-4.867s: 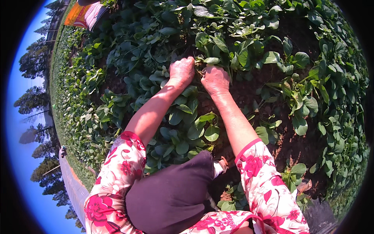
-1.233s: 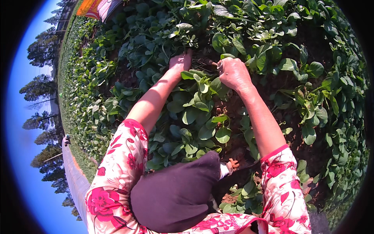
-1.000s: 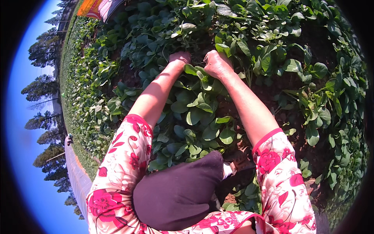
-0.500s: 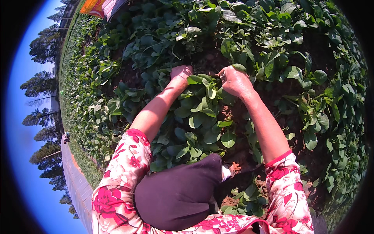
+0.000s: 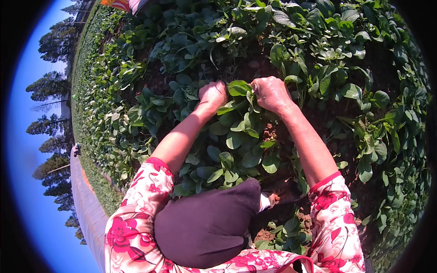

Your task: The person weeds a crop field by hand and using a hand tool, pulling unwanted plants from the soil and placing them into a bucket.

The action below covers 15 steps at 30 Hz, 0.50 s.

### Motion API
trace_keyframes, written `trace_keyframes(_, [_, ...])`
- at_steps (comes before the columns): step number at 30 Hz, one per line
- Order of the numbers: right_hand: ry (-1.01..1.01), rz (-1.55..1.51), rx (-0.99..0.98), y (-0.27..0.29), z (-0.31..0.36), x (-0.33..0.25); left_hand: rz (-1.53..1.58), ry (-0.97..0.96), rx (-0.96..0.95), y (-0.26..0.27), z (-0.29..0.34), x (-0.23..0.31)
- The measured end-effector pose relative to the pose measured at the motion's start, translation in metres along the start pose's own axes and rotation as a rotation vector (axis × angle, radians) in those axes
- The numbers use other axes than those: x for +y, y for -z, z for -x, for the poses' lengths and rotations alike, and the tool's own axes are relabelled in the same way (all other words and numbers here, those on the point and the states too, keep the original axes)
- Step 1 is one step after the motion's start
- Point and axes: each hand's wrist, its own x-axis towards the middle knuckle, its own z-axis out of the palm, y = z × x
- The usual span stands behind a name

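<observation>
My left hand [image 5: 213,94] is curled closed low among the leaves, its fingertips turned away and hidden. Just to its right, my right hand [image 5: 272,94] is closed too, thumb side toward the other hand. Between them stands a leafy green plant [image 5: 239,88] with smooth rounded leaves, which the right fingers nearly touch. Whatever either fist grips cannot be made out. Bare brown soil [image 5: 253,63] shows just beyond the hands.
Dense rows of the same leafy greens [image 5: 350,91] spread all around. My dark-clothed knee [image 5: 209,223] is below the hands. A long plastic-covered tunnel [image 5: 84,200], a distant person [image 5: 76,149] and trees [image 5: 48,86] lie left. An orange bag [image 5: 116,4] sits at the top.
My two hands have come slightly closer together; the right has shifted a little left. The whole view has tilted slightly, so the plants sit a bit lower and farther right.
</observation>
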Motion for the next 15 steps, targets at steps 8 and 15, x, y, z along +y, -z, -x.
trace_keyframes(8, [-0.091, -0.152, 0.014, -0.010, -0.021, 0.002, -0.188, 0.132, -0.216, 0.018, -0.054, -0.005])
trace_keyframes(15, [0.016, -0.009, -0.032, -0.035, -0.063, -0.034, -0.166, 0.315, -0.173, 0.018, -0.046, -0.026])
